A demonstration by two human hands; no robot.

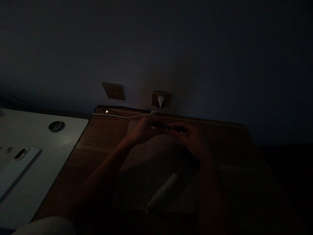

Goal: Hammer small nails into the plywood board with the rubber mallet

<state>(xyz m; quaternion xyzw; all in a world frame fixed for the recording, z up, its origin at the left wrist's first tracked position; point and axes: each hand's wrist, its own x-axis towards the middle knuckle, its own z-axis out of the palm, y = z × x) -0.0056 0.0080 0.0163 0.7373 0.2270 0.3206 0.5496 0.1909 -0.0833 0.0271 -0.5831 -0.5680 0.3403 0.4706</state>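
Observation:
Dim light hides much detail. My left hand (149, 129) and my right hand (188, 135) meet over the far part of a pale sheet (139, 166) on the wooden table. Their fingertips pinch together around a small dark thing (167, 127), too small and dark to name. Below my right hand, a tool with a pale, worn handle (162, 192) lies slanted on the sheet. Its far end runs into shadow by my right wrist, so its kind cannot be made out.
A wall outlet (167, 101) behind the wooden table (94, 156) holds a white plug (160, 100); its white cable (129, 117) runs left along the table's back edge. Beside it is another wall plate (113, 90). On the white table (61, 148) lie a phone (17, 169) and a dark round object (56, 126).

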